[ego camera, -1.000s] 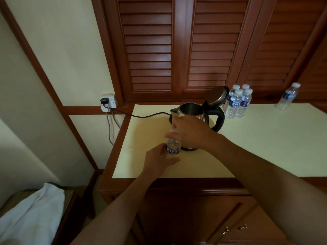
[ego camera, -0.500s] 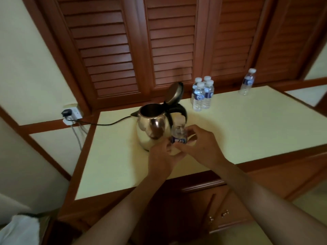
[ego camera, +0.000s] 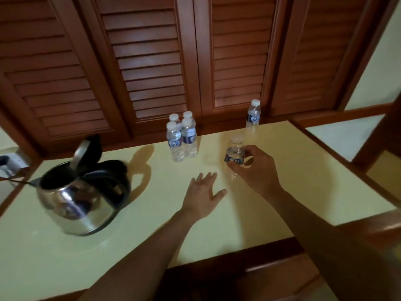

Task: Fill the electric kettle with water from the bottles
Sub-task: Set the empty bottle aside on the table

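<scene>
1. The kettle (ego camera: pixel 80 198), lid up, stands well left of both hands on the tabletop (ego camera: pixel 152 246).
2. The left hand (ego camera: pixel 202 196), nearer it, is flat, fingers spread, holding nothing.
3. The right hand (ego camera: pixel 253 168) grips an upright, capped bottle (ego camera: pixel 235 155) just right of the left hand.

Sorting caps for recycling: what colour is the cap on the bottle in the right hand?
White: the cap on the held bottle, head view.

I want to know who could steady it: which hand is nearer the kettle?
Left. The left hand is open, right of the kettle; the right hand is farther right, gripping a bottle.
</scene>
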Demonstrator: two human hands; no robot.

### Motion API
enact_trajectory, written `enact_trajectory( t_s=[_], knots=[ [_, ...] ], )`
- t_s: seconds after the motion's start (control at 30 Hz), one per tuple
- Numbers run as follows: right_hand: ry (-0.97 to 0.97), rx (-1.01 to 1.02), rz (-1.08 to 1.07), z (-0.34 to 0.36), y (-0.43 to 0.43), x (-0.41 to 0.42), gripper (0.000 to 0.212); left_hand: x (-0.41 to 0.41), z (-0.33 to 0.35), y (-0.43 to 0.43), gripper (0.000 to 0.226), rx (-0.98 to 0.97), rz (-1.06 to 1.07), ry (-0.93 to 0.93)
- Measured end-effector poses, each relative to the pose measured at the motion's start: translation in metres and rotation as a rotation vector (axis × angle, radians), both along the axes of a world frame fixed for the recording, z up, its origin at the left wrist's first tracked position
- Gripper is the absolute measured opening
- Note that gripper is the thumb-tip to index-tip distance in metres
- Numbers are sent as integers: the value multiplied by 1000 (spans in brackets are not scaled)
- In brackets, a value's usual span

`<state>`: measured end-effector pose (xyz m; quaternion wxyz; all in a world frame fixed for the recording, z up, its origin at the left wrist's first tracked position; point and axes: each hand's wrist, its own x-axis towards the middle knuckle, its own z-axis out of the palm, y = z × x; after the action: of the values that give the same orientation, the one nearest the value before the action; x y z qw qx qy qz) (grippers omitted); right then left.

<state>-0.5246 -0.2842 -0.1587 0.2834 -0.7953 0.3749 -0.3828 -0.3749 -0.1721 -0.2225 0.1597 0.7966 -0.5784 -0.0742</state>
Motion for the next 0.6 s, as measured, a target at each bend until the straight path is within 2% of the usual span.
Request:
enact_trajectory(
  t_s=[0.07,0.13,0.27,0.37,0.47,0.6],
  knots=[
    [20,-10,21,-3,-35,-6,45,-5,-6,-27,78,65,29,-133],
    [34,1,26,-9,-66,-7,48,-8,-10,-49,71,82,67,-176],
    [21,-1,-3,-20,-113,2,50,-8,-12,-71,73,130,119,-160],
    [100,8,-9,-25,-141,16,46,-3,-11,-82,77,168,121,-157],
    [174,-63,0,-31,-166,34,45,4,-10,-93,77,178,122,-158],
    [133,-165,-75,-34,-189,54,47,9,-9,-109,76,175,153,-162]
  ],
)
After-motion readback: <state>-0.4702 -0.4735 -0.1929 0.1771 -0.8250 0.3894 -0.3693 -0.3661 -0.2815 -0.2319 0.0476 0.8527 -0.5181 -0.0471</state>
